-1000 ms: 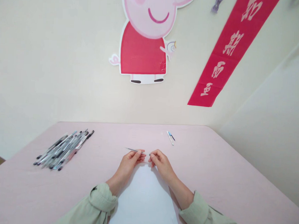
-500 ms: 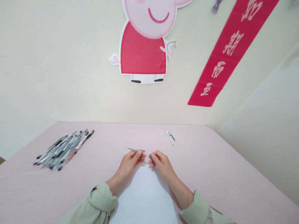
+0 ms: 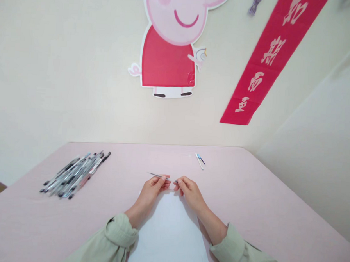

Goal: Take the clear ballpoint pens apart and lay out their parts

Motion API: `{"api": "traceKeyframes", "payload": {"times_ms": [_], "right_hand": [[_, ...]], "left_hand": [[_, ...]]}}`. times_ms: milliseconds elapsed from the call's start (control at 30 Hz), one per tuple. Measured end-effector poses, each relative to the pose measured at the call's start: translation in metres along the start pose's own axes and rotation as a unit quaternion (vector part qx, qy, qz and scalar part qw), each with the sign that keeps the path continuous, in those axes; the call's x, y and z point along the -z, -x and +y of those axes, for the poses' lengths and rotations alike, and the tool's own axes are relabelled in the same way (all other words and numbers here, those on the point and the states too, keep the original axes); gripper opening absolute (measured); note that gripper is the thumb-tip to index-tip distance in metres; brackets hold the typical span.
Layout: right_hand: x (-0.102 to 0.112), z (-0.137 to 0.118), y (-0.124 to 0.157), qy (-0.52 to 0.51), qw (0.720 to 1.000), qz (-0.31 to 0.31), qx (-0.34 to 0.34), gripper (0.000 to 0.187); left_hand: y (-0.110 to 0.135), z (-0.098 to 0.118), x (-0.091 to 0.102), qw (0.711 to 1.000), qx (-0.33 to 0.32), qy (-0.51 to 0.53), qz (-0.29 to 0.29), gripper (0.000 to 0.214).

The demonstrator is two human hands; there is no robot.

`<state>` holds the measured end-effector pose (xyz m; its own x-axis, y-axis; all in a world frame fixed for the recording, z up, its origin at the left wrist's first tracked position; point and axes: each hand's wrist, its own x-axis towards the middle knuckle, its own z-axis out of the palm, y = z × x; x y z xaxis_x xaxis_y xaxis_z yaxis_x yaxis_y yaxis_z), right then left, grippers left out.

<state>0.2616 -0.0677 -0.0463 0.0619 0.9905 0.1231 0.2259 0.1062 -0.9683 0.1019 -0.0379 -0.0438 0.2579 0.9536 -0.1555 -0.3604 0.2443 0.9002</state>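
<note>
Slim pen part [image 3: 157,176]: held above the far edge of the white sheet [image 3: 169,236]. My left hand [image 3: 153,187] pinches its body; my right hand [image 3: 189,191] pinches a small piece [image 3: 175,181] at its right end. Judgement: end-fitting step in hand; the next move needs both kept in line.

Both arms reach forward and angle inward, 2 forearms [image 3: 136,210] bare beyond pale green cuffs [image 3: 120,231]. Left hand [image 3: 152,187] sits palm-down, thumb and fingertips [image 3: 163,179] pinched tight. Right hand [image 3: 189,191] mirrors it, knuckles up, fingers curled into a pinch. The 2 pinches sit just beside each other, a sliver apart.
</note>
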Motion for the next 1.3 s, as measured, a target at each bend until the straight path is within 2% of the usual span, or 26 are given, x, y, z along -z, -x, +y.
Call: {"api": "traceKeyframes", "payload": {"times_ms": [67,200,433,667,833,1033,1300], "right_hand": [[0.0006,-0.0022,0.0004,0.001,1.000,-0.003,0.005,0.027],[0.0010,-0.0039,0.0006,-0.017,1.000,0.001,0.003,0.018],[0.0003,-0.0009,0.0010,0.004,1.000,-0.009,0.004,0.023],[-0.0021,0.0053,-0.0010,-0.034,0.999,-0.003,0.001,0.009],[-0.0027,0.0038,-0.0005,-0.036,0.999,0.006,-0.005,0.015],[0.0007,0.0004,0.0007,0.003,1.000,-0.025,-0.002,0.028],[-0.0026,0.0047,-0.0002,-0.054,0.999,-0.005,-0.001,0.011]], "left_hand": [[-0.0007,-0.0010,0.0004,1.000,0.000,-0.004,0.000,0.037],[-0.0014,-0.0025,0.0015,1.000,-0.001,-0.013,-0.003,0.038],[-0.0006,-0.0018,0.0022,1.000,0.000,-0.002,0.000,0.037],[-0.0011,-0.0017,0.0019,1.000,-0.005,0.001,-0.002,0.036],[0.0002,0.0003,0.0003,1.000,-0.004,0.006,0.000,0.035],[0.0015,0.0008,-0.0001,1.000,-0.011,0.002,0.004,0.037],[0.0010,0.0010,0.0002,1.000,-0.011,0.012,0.004,0.036]]}}
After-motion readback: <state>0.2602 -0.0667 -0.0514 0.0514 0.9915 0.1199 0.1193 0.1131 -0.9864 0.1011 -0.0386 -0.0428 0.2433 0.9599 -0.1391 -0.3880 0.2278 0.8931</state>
